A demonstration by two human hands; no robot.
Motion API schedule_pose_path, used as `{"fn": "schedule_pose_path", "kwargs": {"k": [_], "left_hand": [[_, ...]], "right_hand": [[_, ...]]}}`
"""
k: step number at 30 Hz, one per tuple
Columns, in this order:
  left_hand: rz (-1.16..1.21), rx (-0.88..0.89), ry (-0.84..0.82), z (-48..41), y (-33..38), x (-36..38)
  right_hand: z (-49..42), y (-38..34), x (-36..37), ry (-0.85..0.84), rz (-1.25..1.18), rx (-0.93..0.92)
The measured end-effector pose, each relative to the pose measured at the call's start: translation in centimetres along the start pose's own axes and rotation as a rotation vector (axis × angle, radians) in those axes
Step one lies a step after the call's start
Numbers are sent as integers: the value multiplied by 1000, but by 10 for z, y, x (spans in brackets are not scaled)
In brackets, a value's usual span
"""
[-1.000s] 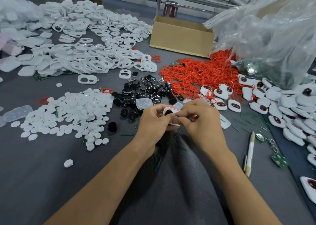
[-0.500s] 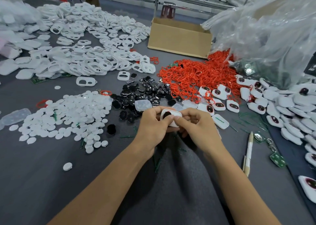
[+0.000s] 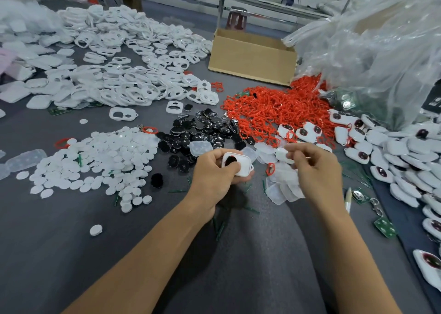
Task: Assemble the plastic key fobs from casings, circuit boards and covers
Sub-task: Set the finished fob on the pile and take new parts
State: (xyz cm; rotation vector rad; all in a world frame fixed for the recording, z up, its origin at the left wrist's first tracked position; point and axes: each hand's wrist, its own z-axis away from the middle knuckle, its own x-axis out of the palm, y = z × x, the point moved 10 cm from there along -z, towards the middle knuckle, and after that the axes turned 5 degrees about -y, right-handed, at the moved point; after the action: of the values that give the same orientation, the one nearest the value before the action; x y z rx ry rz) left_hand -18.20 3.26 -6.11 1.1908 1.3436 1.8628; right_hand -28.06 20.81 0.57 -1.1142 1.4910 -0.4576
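My left hand [image 3: 212, 175] grips a white key fob casing [image 3: 238, 165] with a dark button showing in its opening, just above the grey table. My right hand [image 3: 315, 168] hovers apart to the right, over a small heap of translucent covers [image 3: 284, 189]. Its bent fingertips are at a whitish piece [image 3: 281, 155], and blur hides whether they pinch it. Around lie white casings [image 3: 114, 87], white discs [image 3: 100, 156], black buttons [image 3: 202, 130], red rings [image 3: 274, 113] and a green circuit board [image 3: 385, 226].
Finished fobs [image 3: 405, 151] are heaped along the right. A cardboard box [image 3: 253, 58] stands at the back, and a big clear plastic bag [image 3: 381, 51] is beside it. A pen [image 3: 348, 199] lies right of my right wrist. A clear tray [image 3: 23, 159] is far left.
My two hands worked together on the casing before. Now my right hand has let go and moved right over the translucent covers, and my left hand alone keeps the casing.
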Motion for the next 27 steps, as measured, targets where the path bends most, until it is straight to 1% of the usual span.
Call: {"fn": "schedule_pose_path", "kwargs": {"k": [1, 3, 5, 7, 9, 14, 15, 19, 24, 27], "left_hand": [[-6, 4, 7, 0, 1, -1], [-3, 8, 13, 0, 2, -1], [-5, 8, 13, 1, 2, -1], [-15, 7, 16, 1, 2, -2], [-28, 10, 21, 1, 1, -3], [-43, 0, 19, 0, -1, -4], [-44, -2, 19, 0, -1, -4], [-42, -6, 20, -1, -3, -4], [-46, -8, 19, -1, -3, -4], [-54, -10, 14, -1, -3, -3]], "right_hand": [[0, 4, -8, 38, 105, 11], [0, 15, -13, 44, 256, 53], [0, 22, -8, -24, 361, 77], [0, 23, -1, -96, 414, 64], [0, 23, 1, -116, 464, 52], [0, 23, -11, -22, 432, 86], [1, 22, -10, -31, 434, 82], [3, 22, 0, -159, 436, 96], [2, 17, -1, -159, 338, 74], [4, 22, 2, -232, 365, 102]]}}
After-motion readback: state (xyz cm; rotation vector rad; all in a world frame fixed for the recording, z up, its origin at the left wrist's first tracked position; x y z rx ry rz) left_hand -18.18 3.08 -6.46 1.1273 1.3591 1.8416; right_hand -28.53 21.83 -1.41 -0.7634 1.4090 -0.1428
